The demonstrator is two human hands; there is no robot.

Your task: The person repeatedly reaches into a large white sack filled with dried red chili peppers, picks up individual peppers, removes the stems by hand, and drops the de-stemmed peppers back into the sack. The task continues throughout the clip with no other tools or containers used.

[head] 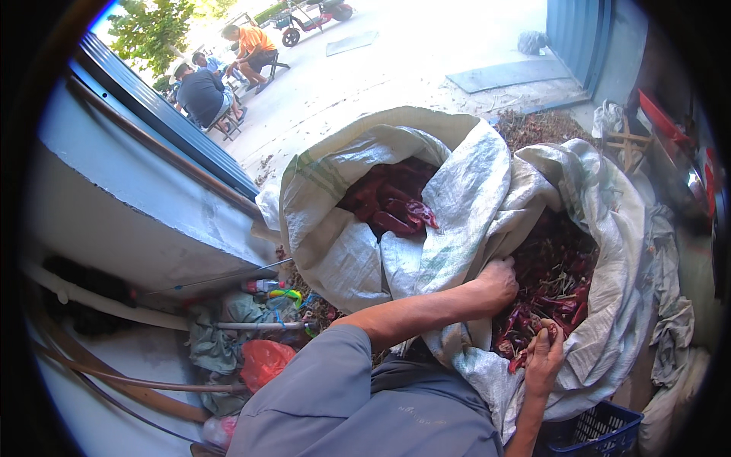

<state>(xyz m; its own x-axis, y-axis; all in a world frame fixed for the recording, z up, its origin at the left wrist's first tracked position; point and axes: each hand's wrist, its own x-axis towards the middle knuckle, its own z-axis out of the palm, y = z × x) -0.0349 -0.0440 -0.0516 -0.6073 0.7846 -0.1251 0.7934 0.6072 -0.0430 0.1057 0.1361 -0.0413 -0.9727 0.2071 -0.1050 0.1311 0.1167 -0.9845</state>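
Two white woven plastic sacks stand open before me. The left sack (342, 251) holds whole dried red chili peppers (394, 205); the right sack (619, 268) holds darker, broken red peppers (548, 274) mixed with pale stems. My left hand (499, 283) is at the near left rim of the right sack, its fingers bent against the cloth and partly hidden; whether it grips the rim is unclear. My right hand (545, 354) is over the near edge of the right sack, thumb and fingers pinched on a piece of dried red pepper (549, 330).
A blue plastic crate (605, 425) is under the right sack's near side. Left of me lie a red plastic bag (265, 363), a bottle (262, 285) and a pale pipe (262, 325). Several people (203, 94) sit outside, near a red scooter (311, 21).
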